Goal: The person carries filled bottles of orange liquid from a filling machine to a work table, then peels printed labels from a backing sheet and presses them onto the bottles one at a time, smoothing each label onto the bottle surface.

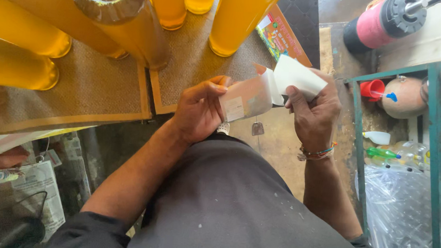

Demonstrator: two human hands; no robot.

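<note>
1. The left hand (198,110) pinches the orange label (246,97) at its left edge.
2. The right hand (313,112) grips the white backing paper (297,77), partly peeled from the label.
3. Bottles of yellow liquid (237,18) stand far on the tabletop (90,85).

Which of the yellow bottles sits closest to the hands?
The yellow bottle at top centre, just above the peeling label held by the left hand and right hand. The other bottles stand farther left or behind it.
</note>
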